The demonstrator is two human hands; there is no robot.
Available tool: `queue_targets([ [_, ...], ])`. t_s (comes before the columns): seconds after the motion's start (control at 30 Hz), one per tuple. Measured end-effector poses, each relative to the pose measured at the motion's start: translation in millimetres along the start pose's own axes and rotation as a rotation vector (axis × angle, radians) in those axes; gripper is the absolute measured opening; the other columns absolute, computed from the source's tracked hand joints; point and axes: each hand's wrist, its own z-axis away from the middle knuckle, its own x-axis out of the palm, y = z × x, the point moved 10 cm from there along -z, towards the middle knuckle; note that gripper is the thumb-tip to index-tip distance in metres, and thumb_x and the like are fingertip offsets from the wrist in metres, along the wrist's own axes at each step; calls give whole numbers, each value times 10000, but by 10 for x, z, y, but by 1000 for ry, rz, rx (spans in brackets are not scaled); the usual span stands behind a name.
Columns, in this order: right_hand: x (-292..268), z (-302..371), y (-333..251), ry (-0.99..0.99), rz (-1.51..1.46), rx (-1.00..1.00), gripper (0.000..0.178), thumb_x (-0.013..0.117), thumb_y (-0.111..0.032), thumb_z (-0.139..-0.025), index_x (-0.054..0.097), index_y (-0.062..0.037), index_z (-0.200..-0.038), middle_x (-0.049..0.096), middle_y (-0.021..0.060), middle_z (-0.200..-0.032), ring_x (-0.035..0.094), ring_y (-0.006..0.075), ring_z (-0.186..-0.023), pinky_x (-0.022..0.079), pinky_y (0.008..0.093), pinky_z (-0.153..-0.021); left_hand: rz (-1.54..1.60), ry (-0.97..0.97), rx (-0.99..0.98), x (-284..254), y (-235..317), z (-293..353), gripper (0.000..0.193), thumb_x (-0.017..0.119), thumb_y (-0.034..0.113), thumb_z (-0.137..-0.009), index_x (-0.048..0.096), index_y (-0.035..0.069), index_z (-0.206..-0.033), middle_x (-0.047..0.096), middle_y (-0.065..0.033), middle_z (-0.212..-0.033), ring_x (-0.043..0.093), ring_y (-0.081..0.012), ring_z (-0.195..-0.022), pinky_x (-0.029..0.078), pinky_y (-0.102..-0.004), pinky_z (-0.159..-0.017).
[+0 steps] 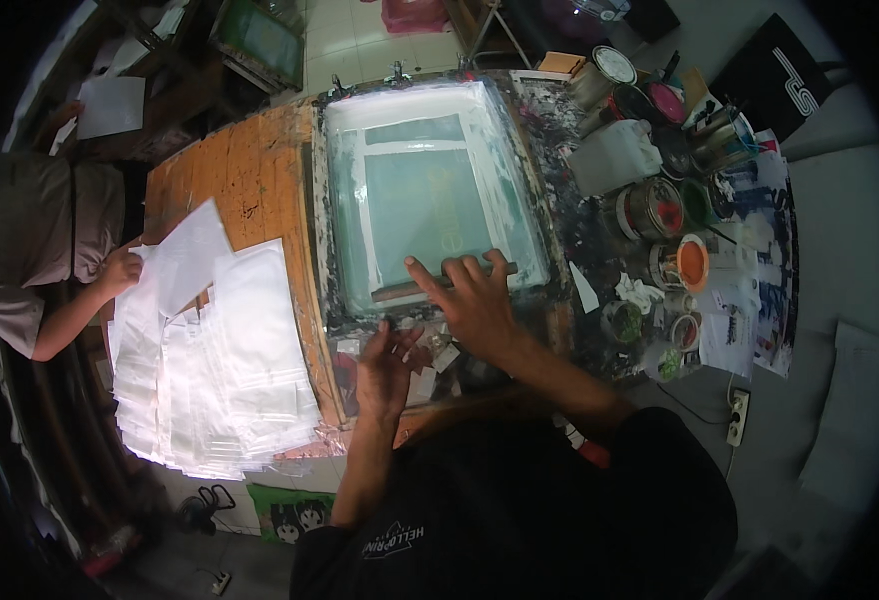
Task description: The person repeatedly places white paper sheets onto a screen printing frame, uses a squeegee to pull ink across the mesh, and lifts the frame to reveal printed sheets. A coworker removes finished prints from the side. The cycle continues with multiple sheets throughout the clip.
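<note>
A screen-printing frame [520, 180] with pale green mesh lies flat on the ink-stained wooden table [240, 170]. My right hand [475, 300] rests on a wooden squeegee [400, 291] lying across the frame's near edge, fingers spread over its handle. My left hand [385, 370] hovers just below the frame's near-left corner, fingers apart, above scraps on the table edge; it holds nothing that I can make out.
A large pile of clear plastic bags [210, 350] covers the table's left part; another person's hand [120, 270] holds one there. Several open ink cans [650, 205], an orange ink pot [693, 262] and rags crowd the right side. A power strip [737, 415] lies on the floor.
</note>
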Motion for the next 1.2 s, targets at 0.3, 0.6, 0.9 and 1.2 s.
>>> queue_targets([
  [0.3, -1496, -1346, 277, 320, 9, -75, 522, 705, -520, -906, 701, -111, -1230, 637, 109, -852, 618, 268, -811, 433, 430, -756, -323, -321, 568, 1307, 1325, -354, 180, 695, 72, -879, 701, -8, -1041, 726, -116, -1090, 684, -283, -1027, 497, -405, -974],
  [0.6, -1949, -2053, 476, 122, -137, -99, 432, 606, -386, -1016, 707, 34, -1010, 640, 139, -661, 588, 233, -549, 505, 474, -673, -1837, 188, 1683, 1080, 1315, -2177, 193, 698, 152, -899, 740, 40, -1051, 728, -240, -948, 730, -358, -863, 552, -398, -757],
  [0.9, -1887, -2484, 476, -63, -198, 137, 346, 663, -338, -972, 729, -3, -1028, 699, 195, -759, 687, 274, -688, 538, 403, -679, -1107, 367, 968, -435, 3004, -1726, 205, 676, 129, -948, 741, -53, -1015, 730, -114, -770, 680, -149, -644, 554, -330, -609],
  [1.2, -1955, -2380, 398, 97, -218, 101, 258, 658, -254, -925, 717, -5, -958, 706, 227, -831, 693, 385, -772, 509, 430, -695, -2288, 842, 1167, -1852, 2616, 264, 498, 591, 301, -1009, 548, 80, -1453, 468, -273, -1523, 313, -411, -1513, 203, -616, -1229],
])
